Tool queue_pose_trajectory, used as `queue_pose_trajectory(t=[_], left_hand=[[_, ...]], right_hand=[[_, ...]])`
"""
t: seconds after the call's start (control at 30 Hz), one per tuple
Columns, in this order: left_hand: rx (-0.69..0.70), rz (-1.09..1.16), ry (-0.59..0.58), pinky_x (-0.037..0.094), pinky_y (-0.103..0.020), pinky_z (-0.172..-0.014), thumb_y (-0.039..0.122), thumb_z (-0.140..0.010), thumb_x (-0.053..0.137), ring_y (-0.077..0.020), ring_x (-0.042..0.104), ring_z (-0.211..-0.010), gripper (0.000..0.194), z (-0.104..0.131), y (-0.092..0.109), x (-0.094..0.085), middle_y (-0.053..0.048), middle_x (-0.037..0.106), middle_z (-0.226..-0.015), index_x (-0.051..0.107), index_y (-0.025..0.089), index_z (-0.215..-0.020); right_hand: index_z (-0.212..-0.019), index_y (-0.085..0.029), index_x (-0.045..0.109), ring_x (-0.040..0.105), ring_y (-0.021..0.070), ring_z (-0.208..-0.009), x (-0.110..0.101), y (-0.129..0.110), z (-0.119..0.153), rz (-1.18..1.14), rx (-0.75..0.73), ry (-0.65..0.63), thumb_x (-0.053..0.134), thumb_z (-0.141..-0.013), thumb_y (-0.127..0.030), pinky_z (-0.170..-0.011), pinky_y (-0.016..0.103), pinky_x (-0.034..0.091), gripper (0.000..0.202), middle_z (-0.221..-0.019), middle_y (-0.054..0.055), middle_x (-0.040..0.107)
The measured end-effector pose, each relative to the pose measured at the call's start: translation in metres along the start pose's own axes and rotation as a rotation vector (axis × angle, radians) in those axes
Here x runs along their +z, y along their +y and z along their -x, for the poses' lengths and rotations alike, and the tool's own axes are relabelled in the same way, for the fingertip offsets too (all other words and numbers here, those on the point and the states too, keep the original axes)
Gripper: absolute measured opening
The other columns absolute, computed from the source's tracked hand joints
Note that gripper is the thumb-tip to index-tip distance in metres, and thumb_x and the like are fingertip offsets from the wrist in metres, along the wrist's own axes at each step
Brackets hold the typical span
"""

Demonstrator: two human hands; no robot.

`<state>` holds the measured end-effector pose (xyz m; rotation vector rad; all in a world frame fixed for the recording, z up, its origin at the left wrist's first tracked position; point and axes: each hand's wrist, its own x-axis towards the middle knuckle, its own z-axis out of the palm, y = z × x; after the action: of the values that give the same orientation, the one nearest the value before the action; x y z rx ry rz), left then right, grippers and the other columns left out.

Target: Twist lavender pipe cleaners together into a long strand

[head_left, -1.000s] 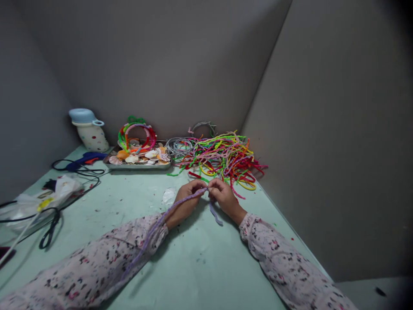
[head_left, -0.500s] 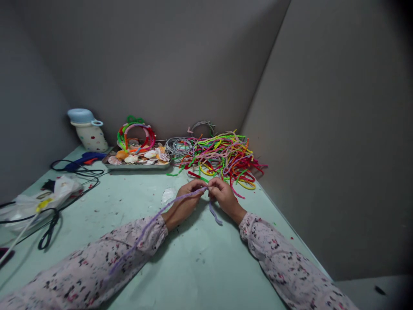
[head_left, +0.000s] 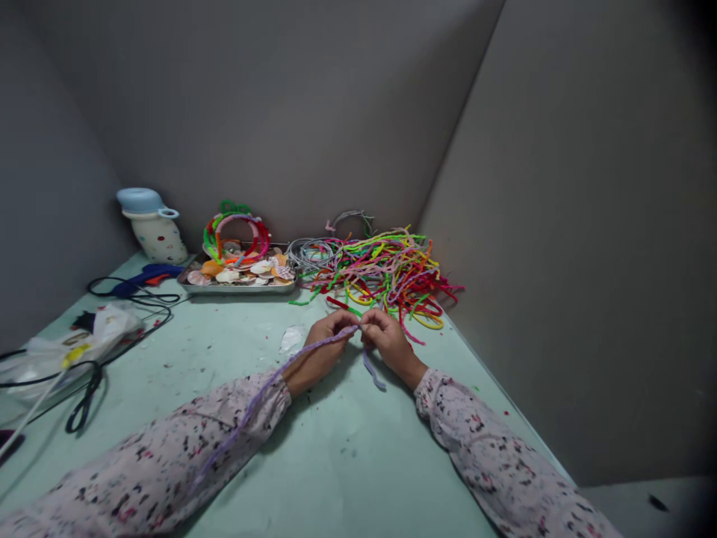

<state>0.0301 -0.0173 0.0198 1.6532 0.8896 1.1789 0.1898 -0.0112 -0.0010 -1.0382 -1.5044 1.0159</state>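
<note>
My left hand [head_left: 323, 346] and my right hand [head_left: 390, 340] meet over the pale green table [head_left: 336, 448], both pinching a long lilac pipe cleaner [head_left: 269, 385]. Its long part trails back over my left sleeve toward me. A short end hangs down below my right hand. Just beyond my fingers lies a heap of bright pipe cleaners [head_left: 386, 273] in several colours.
A metal tray [head_left: 238, 280] of seashells with wrapped hoops [head_left: 238, 232] stands at the back. Left of it are a blue-lidded spotted jug [head_left: 154, 224], a blue glue gun [head_left: 146, 276] with black cable, scissors [head_left: 84, 400] and a plastic bag [head_left: 72, 344]. Grey walls close in behind and right.
The lilac strand over my left sleeve has shifted slightly. My hands stay in the same spot, fingers working at the joint.
</note>
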Motion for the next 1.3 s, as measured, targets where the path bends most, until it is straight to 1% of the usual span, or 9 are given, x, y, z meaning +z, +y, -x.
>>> queue_pose_trajectory(t=[0.13, 0.27, 0.47, 0.67, 0.87, 0.97, 1.07, 1.2, 1.3], left_hand=[[-0.013, -0.003, -0.008, 0.039, -0.022, -0.064, 0.029, -0.081, 0.054, -0.0121, 0.050, -0.068, 0.017, 0.000, 0.000, 0.000, -0.001, 0.060, -0.076, 0.063, 0.016, -0.085], [0.010, 0.002, -0.021, 0.038, -0.022, -0.063, 0.030, -0.083, 0.053, -0.0116, 0.049, -0.068, 0.018, 0.001, -0.001, 0.000, -0.002, 0.060, -0.077, 0.063, 0.015, -0.087], [-0.014, 0.028, -0.046, 0.033, -0.020, -0.052, 0.033, -0.083, 0.054, -0.0089, 0.042, -0.057, 0.021, 0.002, -0.006, -0.001, 0.001, 0.055, -0.070, 0.061, 0.016, -0.091], [0.011, 0.017, -0.036, 0.035, -0.021, -0.056, 0.031, -0.080, 0.054, -0.0094, 0.045, -0.059, 0.019, 0.000, -0.007, -0.002, 0.000, 0.057, -0.072, 0.063, 0.015, -0.087], [0.046, -0.020, -0.028, 0.039, -0.022, -0.063, 0.028, -0.080, 0.054, -0.0122, 0.051, -0.070, 0.017, -0.001, -0.006, -0.004, -0.002, 0.062, -0.078, 0.064, 0.015, -0.086], [0.046, -0.003, -0.045, 0.038, -0.022, -0.062, 0.029, -0.081, 0.054, -0.0117, 0.051, -0.068, 0.019, 0.000, -0.009, -0.004, -0.002, 0.061, -0.079, 0.063, 0.015, -0.090], [0.040, 0.040, -0.039, 0.040, -0.022, -0.063, 0.033, -0.081, 0.057, -0.0116, 0.051, -0.068, 0.021, 0.000, -0.012, -0.003, -0.002, 0.060, -0.079, 0.062, 0.015, -0.091], [0.051, 0.071, 0.001, 0.043, -0.024, -0.069, 0.033, -0.079, 0.061, -0.0133, 0.054, -0.075, 0.020, 0.001, -0.009, 0.000, -0.003, 0.061, -0.083, 0.061, 0.016, -0.090], [0.020, 0.077, 0.046, 0.042, -0.023, -0.068, 0.029, -0.078, 0.062, -0.0123, 0.054, -0.076, 0.021, 0.002, -0.004, 0.003, -0.002, 0.059, -0.086, 0.057, 0.017, -0.094]], right_hand=[[-0.078, -0.020, 0.055, 0.048, 0.0108, -0.050, 0.000, -0.001, 0.000, -0.015, 0.013, 0.005, 0.053, -0.074, -0.023, -0.051, 0.023, 0.039, 0.006, -0.057, -0.005, 0.053], [-0.078, -0.019, 0.054, 0.048, 0.0109, -0.050, 0.000, -0.003, 0.000, -0.051, 0.032, 0.004, 0.053, -0.073, -0.024, -0.050, 0.023, 0.039, 0.007, -0.056, -0.005, 0.053], [-0.077, -0.019, 0.054, 0.048, 0.0108, -0.049, 0.001, -0.005, 0.000, -0.078, 0.058, 0.010, 0.054, -0.073, -0.026, -0.049, 0.023, 0.039, 0.008, -0.055, -0.005, 0.052], [-0.077, -0.019, 0.054, 0.047, 0.0105, -0.048, 0.002, -0.005, 0.001, -0.088, 0.058, 0.002, 0.054, -0.073, -0.026, -0.048, 0.022, 0.038, 0.008, -0.054, -0.005, 0.052], [-0.077, -0.019, 0.054, 0.048, 0.0105, -0.049, 0.001, -0.004, 0.000, -0.069, 0.047, -0.001, 0.053, -0.074, -0.024, -0.048, 0.022, 0.039, 0.006, -0.055, -0.005, 0.053], [-0.079, -0.019, 0.054, 0.049, 0.0106, -0.050, 0.001, -0.003, 0.000, -0.036, 0.026, -0.004, 0.053, -0.076, -0.024, -0.049, 0.022, 0.040, 0.006, -0.057, -0.005, 0.053], [-0.087, -0.019, 0.057, 0.051, 0.0113, -0.054, 0.001, -0.001, 0.001, 0.028, -0.010, -0.012, 0.052, -0.079, -0.025, -0.053, 0.023, 0.041, 0.011, -0.062, -0.004, 0.054], [-0.090, -0.019, 0.060, 0.053, 0.0126, -0.062, 0.001, -0.002, 0.004, 0.199, -0.072, -0.043, 0.049, -0.084, -0.024, -0.060, 0.024, 0.042, 0.014, -0.070, -0.003, 0.057], [-0.088, -0.019, 0.059, 0.054, 0.0133, -0.068, 0.001, -0.005, 0.005, 0.287, -0.138, -0.027, 0.049, -0.084, -0.021, -0.065, 0.025, 0.042, 0.012, -0.075, -0.002, 0.058]])
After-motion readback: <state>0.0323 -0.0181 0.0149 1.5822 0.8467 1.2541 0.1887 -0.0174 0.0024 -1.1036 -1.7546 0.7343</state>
